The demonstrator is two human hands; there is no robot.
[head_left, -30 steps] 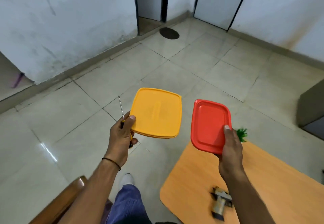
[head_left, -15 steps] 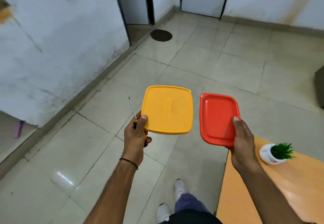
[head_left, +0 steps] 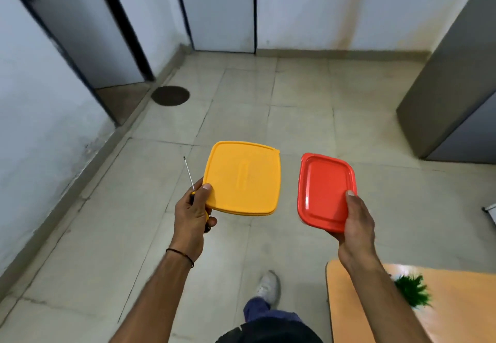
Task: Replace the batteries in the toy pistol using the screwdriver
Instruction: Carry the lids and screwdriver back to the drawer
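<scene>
both full | left hand [head_left: 192,216] pinches yellow lid [head_left: 243,177] plus screwdriver [head_left: 188,173] | right hand [head_left: 355,224] pinches red lid [head_left: 323,189] | next: keep them level, free the screwdriver at the table [head_left: 456,316]

In left hand [head_left: 192,214] yellow lid [head_left: 243,177], screwdriver [head_left: 188,173] (tip up); in right hand [head_left: 357,224] red lid [head_left: 323,189]

This is a bare indoor room, more a plain office or utility space than a home. It has pale square floor tiles [head_left: 241,106], stained whitewashed walls [head_left: 335,7] and grey doors [head_left: 222,7] in dark frames. A grey metal cabinet [head_left: 456,88] stands at the right. An orange laminate table [head_left: 461,321] carries a small green plant [head_left: 413,290] near its far edge.
</scene>
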